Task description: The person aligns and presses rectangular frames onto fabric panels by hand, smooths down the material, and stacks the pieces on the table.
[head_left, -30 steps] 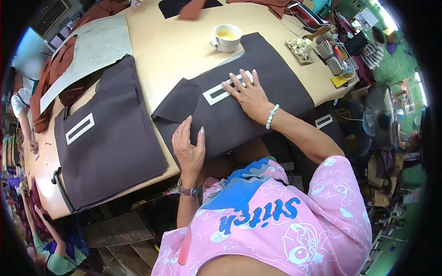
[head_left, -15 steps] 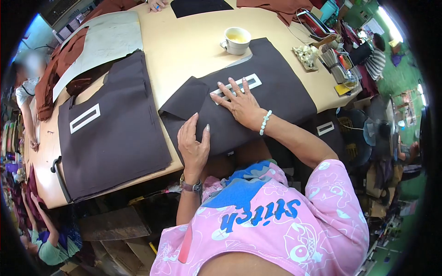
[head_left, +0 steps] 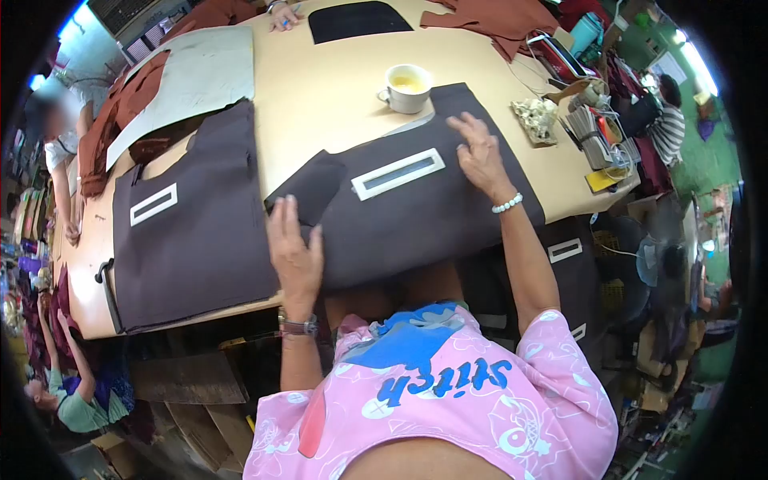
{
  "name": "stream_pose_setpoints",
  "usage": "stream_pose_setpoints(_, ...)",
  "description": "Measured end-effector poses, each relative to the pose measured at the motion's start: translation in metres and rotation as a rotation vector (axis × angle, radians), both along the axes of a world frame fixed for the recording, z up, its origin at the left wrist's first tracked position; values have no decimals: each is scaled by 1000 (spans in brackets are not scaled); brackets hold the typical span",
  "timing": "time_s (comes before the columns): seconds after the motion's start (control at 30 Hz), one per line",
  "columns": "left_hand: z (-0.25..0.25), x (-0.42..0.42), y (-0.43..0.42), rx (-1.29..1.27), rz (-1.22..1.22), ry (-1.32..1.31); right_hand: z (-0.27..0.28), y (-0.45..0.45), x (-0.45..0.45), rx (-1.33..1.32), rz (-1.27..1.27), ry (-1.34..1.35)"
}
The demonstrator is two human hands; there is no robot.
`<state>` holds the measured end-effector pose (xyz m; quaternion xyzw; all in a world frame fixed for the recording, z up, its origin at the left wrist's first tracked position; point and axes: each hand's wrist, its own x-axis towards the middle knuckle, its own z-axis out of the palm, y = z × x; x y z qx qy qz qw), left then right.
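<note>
A dark fabric panel (head_left: 384, 228) lies at the table's front edge, its upper left corner folded over. On it rests a white rectangular frame (head_left: 398, 174) with a narrow slot, touched by neither hand. My left hand (head_left: 296, 256), slightly blurred, is at the panel's left side with fingers extended and holds nothing. To the right of the frame, my right hand (head_left: 481, 158) is over the panel, fingers apart and nothing in them. A second dark stack (head_left: 200, 232) with its own white frame (head_left: 154, 205) lies to the left.
A cup (head_left: 406, 89) of yellow liquid stands behind the panel. Grey pattern sheet (head_left: 204, 76) and rust-coloured fabric (head_left: 500, 22) lie farther back. Tools and papers crowd the right corner. Other people are at the left, and another person's hand (head_left: 282, 16) rests at the far edge.
My right hand has lifted off the white frame and moved right. My left hand has shifted left along the panel. The camera view has also shifted slightly.
</note>
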<state>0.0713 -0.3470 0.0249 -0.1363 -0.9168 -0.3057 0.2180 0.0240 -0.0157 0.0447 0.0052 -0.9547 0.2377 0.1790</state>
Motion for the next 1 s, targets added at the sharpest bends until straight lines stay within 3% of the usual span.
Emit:
stream_pose_setpoints(0.07,4,-17,-9,-160,79,38,-14,35,-1,311,-275,-5)
stream_pose_setpoints(0.17,2,-45,-21,-295,118,-10,-12,55,0,279,-513,-247)
stream_pose_setpoints(0.27,-6,-68,-22,-325,71,16,-21,53,-8,219,-515,-212)
stream_pose_setpoints(0.37,-11,-84,-20,-44,3,-104,-24,52,-19,42,-459,-140)
stream_pose_setpoints(0.4,-12,-85,-16,10,35,14,-16,50,-22,-73,-443,-154)
stream_pose_setpoints(0.5,9,-79,-15,453,96,-343,-12,59,-33,-324,-410,-106)
stream_pose_setpoints(0.57,15,-75,-16,772,-58,-343,-12,63,-37,-428,-421,-91)
stream_pose_setpoints(0.63,15,-70,-26,655,-56,-268,0,62,-32,-472,-293,-151)
stream_pose_setpoints(0.67,23,-67,-23,807,-88,-347,-10,71,-38,-482,-158,-105)
stream_pose_setpoints(0.7,41,-53,-9,665,-8,-245,-23,79,-47,-550,-153,-171)
stream_pose_setpoints(0.73,48,-46,-4,710,37,-218,-7,71,-30,-681,-147,-104)
stream_pose_setpoints(0.77,66,-38,5,944,13,-385,-12,74,-25,-664,-106,38)
stream_pose_setpoints(0.8,74,-31,9,1173,-179,-459,4,73,-7,-679,-163,98)
stream_pose_setpoints(0.9,83,-18,28,877,-77,-374,41,96,63,-810,-164,252)
stream_pose_setpoints(1.0,66,-47,48,1259,-584,-589,24,149,140,-688,-248,439)
